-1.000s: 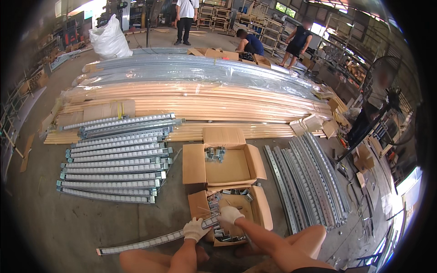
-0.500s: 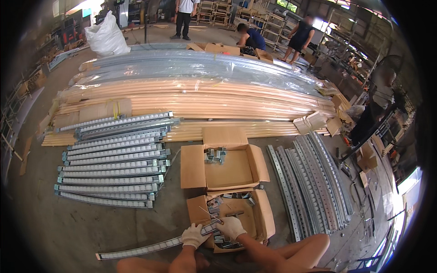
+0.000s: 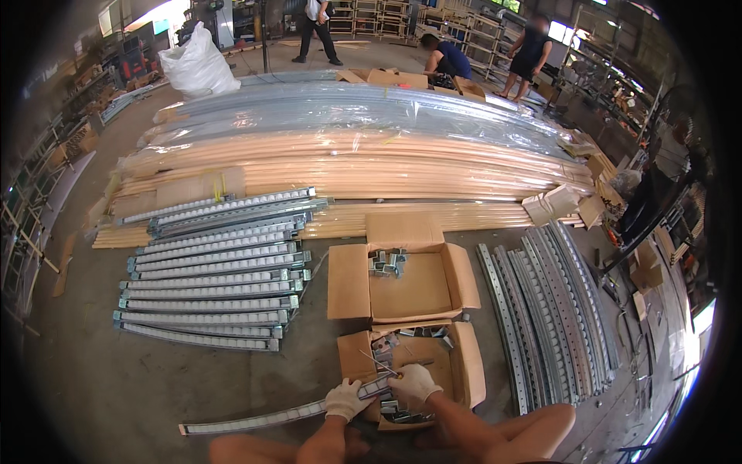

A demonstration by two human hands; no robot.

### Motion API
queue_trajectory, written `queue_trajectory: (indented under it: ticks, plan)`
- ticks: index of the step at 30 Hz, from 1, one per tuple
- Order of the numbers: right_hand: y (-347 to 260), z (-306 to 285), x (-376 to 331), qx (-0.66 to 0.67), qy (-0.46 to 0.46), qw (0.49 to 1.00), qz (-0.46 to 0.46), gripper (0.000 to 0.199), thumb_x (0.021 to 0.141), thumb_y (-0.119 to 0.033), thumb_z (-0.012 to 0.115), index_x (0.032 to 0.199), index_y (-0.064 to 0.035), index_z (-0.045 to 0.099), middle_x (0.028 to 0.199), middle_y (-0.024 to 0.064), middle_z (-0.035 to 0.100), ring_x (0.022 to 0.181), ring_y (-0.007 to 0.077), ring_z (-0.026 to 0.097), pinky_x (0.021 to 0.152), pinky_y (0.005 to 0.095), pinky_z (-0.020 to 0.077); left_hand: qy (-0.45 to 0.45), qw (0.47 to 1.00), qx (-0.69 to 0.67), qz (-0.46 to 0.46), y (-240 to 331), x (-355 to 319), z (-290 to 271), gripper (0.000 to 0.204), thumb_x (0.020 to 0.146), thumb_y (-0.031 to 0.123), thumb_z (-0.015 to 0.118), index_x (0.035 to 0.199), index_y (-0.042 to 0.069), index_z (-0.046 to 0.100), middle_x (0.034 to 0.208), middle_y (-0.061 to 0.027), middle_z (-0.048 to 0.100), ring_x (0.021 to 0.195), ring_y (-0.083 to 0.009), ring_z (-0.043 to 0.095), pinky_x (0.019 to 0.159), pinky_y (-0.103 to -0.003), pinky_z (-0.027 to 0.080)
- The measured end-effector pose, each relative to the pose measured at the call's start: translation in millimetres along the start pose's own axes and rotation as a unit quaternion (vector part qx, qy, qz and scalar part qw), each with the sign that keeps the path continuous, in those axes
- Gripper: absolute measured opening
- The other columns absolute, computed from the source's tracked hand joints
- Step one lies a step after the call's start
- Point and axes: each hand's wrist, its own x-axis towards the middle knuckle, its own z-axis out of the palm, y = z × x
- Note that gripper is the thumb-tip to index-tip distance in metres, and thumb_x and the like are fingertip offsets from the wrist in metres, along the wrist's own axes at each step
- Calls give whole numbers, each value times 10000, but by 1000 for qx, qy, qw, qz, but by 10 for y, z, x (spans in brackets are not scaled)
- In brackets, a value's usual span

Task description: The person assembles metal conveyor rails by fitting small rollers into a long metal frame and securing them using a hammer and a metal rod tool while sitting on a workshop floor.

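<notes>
A gap of grey concrete floor [image 3: 313, 332] lay between the white-roller metal rails [image 3: 210, 305] and the nearer open brown cardboard box [image 3: 444, 359], whose outspread right flap [image 3: 468, 363] narrowed the way beside long silvery metal rails [image 3: 553, 309].

Bare grey floor [image 3: 201, 383] spreads through a dim workshop. Pale frame racks [image 3: 462, 45] line its far edge, with bright windows [image 3: 562, 32] beyond; white glare [image 3: 685, 336] falls along its right edge, daylight fills the far left corner.
</notes>
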Motion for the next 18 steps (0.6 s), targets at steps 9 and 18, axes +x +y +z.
queue_trajectory:
  ticks: [9, 18]
  plan:
    - [-65, 472, -206, 221, 59, 960, 161, 376, 890, -392, 750, 956, -26, 804, 665, 79, 699, 528, 134, 650, 486, 323, 492, 6, 1000, 13, -6, -26, -28, 85, 674, 789, 711, 718, 1234, 206, 687, 1192, -117, 639, 1096, -337, 693, 901, -480, 566]
    - [-221, 863, -962, 421, -2, 900, 112, 441, 1018, -373, 602, 1299, -40, 670, 885, 92, 743, 646, 161, 671, 619, 338, 549, 37, 998, 42, -3, 29, -3, 195, 650, 699, 562, 854, 1188, 174, 672, 1201, -118, 640, 1067, -327, 698, 855, -472, 567]
